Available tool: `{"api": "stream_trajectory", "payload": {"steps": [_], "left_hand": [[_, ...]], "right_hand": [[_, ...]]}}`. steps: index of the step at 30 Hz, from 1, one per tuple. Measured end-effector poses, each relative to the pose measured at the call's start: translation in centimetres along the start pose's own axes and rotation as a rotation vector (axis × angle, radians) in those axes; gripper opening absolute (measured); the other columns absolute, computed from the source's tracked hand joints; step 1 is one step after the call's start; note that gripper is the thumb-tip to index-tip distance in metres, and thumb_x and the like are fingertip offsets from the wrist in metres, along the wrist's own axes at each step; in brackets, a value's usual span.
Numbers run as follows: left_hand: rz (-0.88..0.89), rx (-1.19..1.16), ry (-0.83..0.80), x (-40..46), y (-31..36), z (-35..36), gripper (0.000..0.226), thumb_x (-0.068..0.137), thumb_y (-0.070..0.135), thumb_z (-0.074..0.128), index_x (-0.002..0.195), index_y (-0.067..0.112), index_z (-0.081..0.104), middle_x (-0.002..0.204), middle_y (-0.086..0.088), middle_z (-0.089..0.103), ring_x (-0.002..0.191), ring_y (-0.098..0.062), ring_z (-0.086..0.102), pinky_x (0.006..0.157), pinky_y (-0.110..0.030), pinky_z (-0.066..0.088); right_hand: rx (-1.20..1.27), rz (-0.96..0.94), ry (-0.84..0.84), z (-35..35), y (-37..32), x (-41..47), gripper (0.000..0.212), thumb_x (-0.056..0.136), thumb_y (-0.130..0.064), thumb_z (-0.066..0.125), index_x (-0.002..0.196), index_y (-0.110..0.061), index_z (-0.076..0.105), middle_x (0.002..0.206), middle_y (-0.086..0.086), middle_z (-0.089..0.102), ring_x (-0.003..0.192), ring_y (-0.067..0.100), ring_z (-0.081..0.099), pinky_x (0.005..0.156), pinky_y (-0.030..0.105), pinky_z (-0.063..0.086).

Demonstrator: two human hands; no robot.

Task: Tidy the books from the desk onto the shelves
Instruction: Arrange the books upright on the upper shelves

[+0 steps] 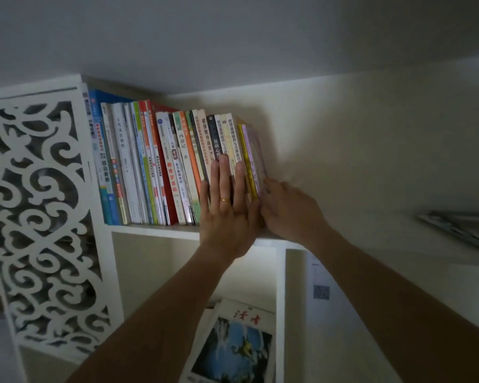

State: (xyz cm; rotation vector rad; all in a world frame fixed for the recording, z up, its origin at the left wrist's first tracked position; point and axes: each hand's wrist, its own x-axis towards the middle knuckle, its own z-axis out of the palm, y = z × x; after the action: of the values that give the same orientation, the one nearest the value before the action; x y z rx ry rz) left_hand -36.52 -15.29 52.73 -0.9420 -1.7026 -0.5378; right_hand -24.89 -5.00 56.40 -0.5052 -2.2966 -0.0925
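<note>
Books [161, 161] upright in row on shelf [152, 230], mostly left of hands. Left hand [227, 214] flat, fingers straight, pressing spines. Right hand [285, 208] touching it, on last pink book [256, 153]; grip unclear, blurry.

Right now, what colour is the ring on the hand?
Gold. The ring sits on the left hand, clearest in the head view.

Beside the white scrollwork panel [39, 211], the books [161, 167] show blue, green, red, orange, cream, black, yellow and pink spines above a white shelf [155, 230].
</note>
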Motion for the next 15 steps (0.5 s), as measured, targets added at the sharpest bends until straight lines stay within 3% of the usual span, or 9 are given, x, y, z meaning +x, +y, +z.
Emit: {"api": "stream_trajectory", "payload": {"steps": [4,6,7,9,10,11,13,15], "left_hand": [[-0.035,-0.020,-0.045,-1.0,0.6,-0.5,0.076,0.108,0.056,0.029,0.162,0.005,0.014,0.168,-0.024,0.006,0.158,-0.038,0.003,0.125,-0.055,0.017],[-0.001,-0.049,-0.094,-2.6,1.4,-1.1,0.073,0.110,0.051,0.022,0.161,0.001,0.010,0.168,-0.027,0.005,0.157,-0.040,0.001,0.126,-0.054,0.013],[0.016,-0.075,-0.115,-3.7,1.9,-1.4,0.070,0.111,0.047,0.019,0.161,-0.001,0.010,0.167,-0.029,0.005,0.157,-0.041,0.001,0.126,-0.054,0.013],[0.032,-0.149,-0.134,-6.5,3.5,-2.2,0.065,0.112,0.042,0.023,0.161,0.001,0.016,0.167,-0.029,0.010,0.157,-0.041,0.007,0.125,-0.053,0.016],[0.044,-0.200,-0.127,-8.2,4.6,-2.6,0.062,0.112,0.041,0.028,0.160,0.003,0.023,0.166,-0.029,0.015,0.156,-0.042,0.012,0.124,-0.054,0.019],[0.062,-0.268,-0.106,-10.0,5.8,-3.0,0.059,0.111,0.038,0.034,0.158,0.002,0.030,0.164,-0.030,0.021,0.155,-0.044,0.016,0.124,-0.054,0.021],[0.074,-0.424,-0.087,-13.5,8.6,-4.2,0.053,0.110,0.031,0.041,0.153,0.000,0.041,0.160,-0.031,0.028,0.151,-0.046,0.025,0.121,-0.053,0.028],[0.093,-0.539,-0.202,-17.3,11.9,-5.4,0.047,0.108,0.029,0.043,0.148,0.004,0.050,0.159,-0.024,0.036,0.147,-0.038,0.037,0.119,-0.048,0.035]], "right_hand": [[-0.198,-0.054,0.169,0.1,-1.4,-4.1,0.036,0.096,-0.030,0.046,0.126,-0.014,0.056,0.093,0.006,0.063,0.074,0.027,0.061,0.054,0.033,0.040],[-0.242,-0.114,0.287,0.7,-1.7,-7.5,0.022,0.093,-0.020,0.055,0.108,-0.008,0.066,0.076,0.008,0.062,0.059,0.027,0.056,0.048,0.031,0.036],[-0.229,-0.156,0.326,1.0,-1.5,-9.0,0.019,0.091,-0.017,0.056,0.101,-0.007,0.068,0.076,0.009,0.063,0.061,0.029,0.058,0.052,0.034,0.042],[-0.179,-0.187,0.319,1.8,-0.7,-11.5,0.033,0.092,-0.018,0.049,0.116,-0.004,0.066,0.105,0.015,0.068,0.097,0.035,0.063,0.088,0.045,0.049],[-0.160,-0.171,0.301,2.0,-0.4,-12.9,0.042,0.093,-0.018,0.045,0.130,-0.002,0.060,0.127,0.018,0.063,0.120,0.036,0.057,0.107,0.046,0.040],[-0.121,-0.150,0.304,2.1,-0.1,-14.5,0.047,0.095,-0.017,0.043,0.138,-0.002,0.055,0.143,0.019,0.053,0.136,0.036,0.046,0.117,0.046,0.031],[0.000,-0.116,0.323,2.6,0.8,-18.6,0.044,0.097,-0.014,0.044,0.137,-0.002,0.057,0.152,0.019,0.046,0.145,0.032,0.038,0.118,0.042,0.033],[0.085,-0.012,0.291,3.7,2.5,-24.5,0.038,0.092,-0.013,0.053,0.128,-0.003,0.063,0.143,0.018,0.055,0.133,0.031,0.052,0.106,0.039,0.046]]}}
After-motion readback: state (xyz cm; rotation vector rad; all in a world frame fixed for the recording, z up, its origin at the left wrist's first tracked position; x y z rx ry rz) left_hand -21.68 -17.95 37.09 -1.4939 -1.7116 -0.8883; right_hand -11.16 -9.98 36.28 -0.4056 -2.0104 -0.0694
